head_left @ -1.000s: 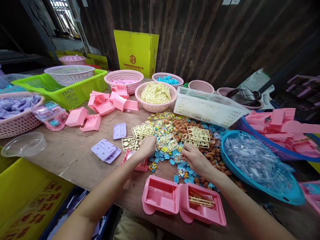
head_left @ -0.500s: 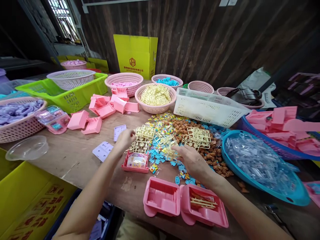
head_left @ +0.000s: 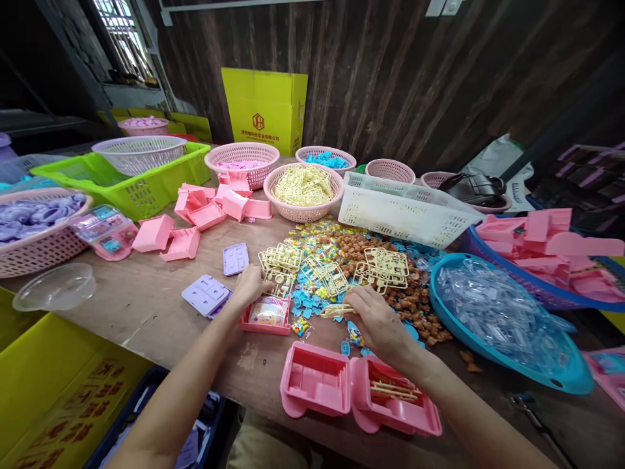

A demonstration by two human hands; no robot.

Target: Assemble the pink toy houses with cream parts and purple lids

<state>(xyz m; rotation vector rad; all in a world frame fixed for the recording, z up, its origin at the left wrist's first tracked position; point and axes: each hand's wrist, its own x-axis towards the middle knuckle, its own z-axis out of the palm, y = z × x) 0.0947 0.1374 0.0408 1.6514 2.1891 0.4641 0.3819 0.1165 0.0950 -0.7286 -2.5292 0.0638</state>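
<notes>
My left hand (head_left: 250, 286) is curled over a cream plastic parts frame (head_left: 278, 283) lying beside a small pink tray (head_left: 266, 315) with a clear-wrapped item in it. My right hand (head_left: 375, 319) pinches another cream parts frame (head_left: 336, 311) above the heap of blue, brown and multicoloured small pieces (head_left: 361, 260). An open pink hinged case (head_left: 359, 389) lies at the table's near edge, with cream sticks in its right half. Two lilac plates (head_left: 208, 295) lie left of my left hand.
A blue basin of clear plastic pieces (head_left: 508, 319) sits at right, a white crate (head_left: 405, 208) behind the heap. Pink baskets (head_left: 303, 185), a green crate (head_left: 122, 172), loose pink cases (head_left: 205, 208) and a yellow carton (head_left: 266, 107) fill the back. A clear lid (head_left: 53, 286) lies at left.
My left hand swung left toward the lilac plates, then came back right to the cream frame by the pink tray. My right hand drew a cream frame toward me out of the heap.
</notes>
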